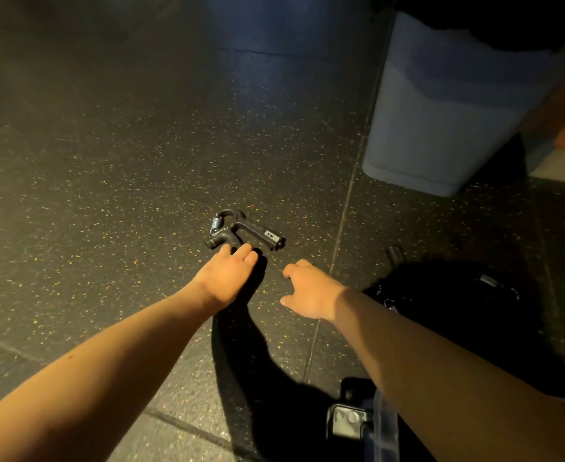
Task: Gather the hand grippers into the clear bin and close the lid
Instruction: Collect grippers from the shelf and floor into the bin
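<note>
A black hand gripper [244,232] lay on the speckled floor [114,168], its spring end pointing away from the person. The left hand [228,278] touched the near handle with its fingertips; whether they had curled round it could not be told. The right hand [307,291] hung just beside it, loosely curled and holding nothing. The gripper looked light, rigid and textured, so it was unlikely to slip. It was probably best taken by one handle, clear of the spring.

Hand gripper [241,233] touching left hand [228,278] fingertips [246,253] was black; spring [217,224] silver, label [270,234] white. Floor [108,161] under fingers was dark grey, speckled yellow, orange, white. Container [441,128] far beyond right hand [307,291] fingers was pale grey-blue.
</note>
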